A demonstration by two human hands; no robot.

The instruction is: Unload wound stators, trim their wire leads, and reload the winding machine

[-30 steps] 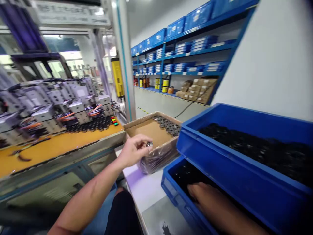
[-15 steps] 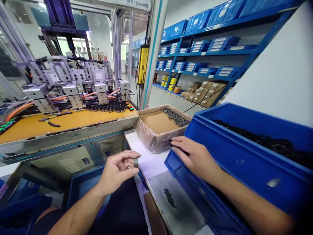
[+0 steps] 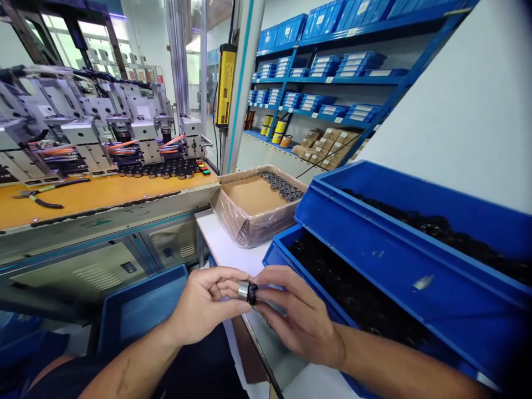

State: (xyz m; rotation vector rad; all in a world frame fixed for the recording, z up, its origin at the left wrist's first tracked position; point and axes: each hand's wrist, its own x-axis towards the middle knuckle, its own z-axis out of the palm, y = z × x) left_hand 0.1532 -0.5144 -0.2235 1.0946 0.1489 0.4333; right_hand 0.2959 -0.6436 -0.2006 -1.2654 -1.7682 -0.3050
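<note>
- Head view: two stacked bins of smooth, hard blue plastic, the upper (image 3: 374, 246) and the lower (image 3: 275, 256), hold heaps of small black pieces (image 3: 332, 277).
- Near them on a white table (image 3: 220, 238), a shallow cardboard box (image 3: 249, 199), wrapped in crinkled clear film, holds small dark parts (image 3: 286, 187) along its far side.
- Between the hands, in front of the box, is a short, shiny silver metal cylinder (image 3: 243, 290), its right end meeting a matte black piece (image 3: 251, 293).
- The left hand's (image 3: 199, 305) thumb and fingers pinch the cylinder; the right hand's (image 3: 297, 316) fingertips pinch the black piece.
</note>
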